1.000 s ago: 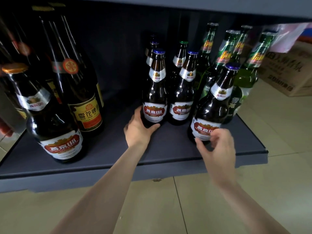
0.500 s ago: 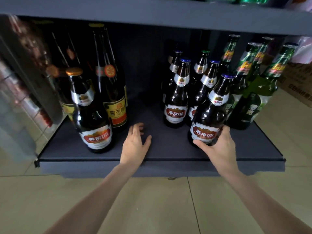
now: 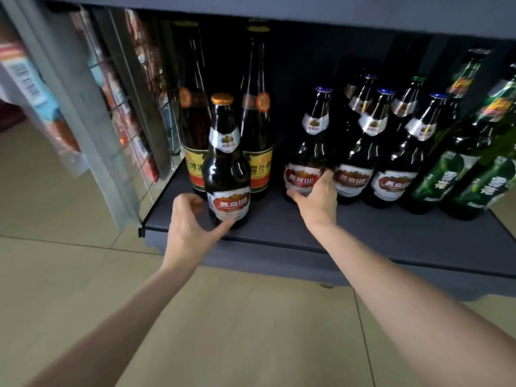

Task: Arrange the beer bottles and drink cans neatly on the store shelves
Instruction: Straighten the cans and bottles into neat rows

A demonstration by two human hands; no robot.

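On the dark grey shelf, the right hand grips a blue-capped brown beer bottle low on its label. The left hand cups wide around the one gold-capped brown bottle. Two tall yellow-labelled bottles stand behind; two green bottles stand rightmost.

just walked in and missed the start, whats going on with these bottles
A person is tidying beer bottles on the bottom shelf of a store rack. The right hand grips a blue-capped brown bottle at the left end of a row of matching bottles. The left hand is cupped around the base of a gold-capped brown bottle, which stands in front of two taller bottles. Green bottles stand at the far right. All the bottles are upright.
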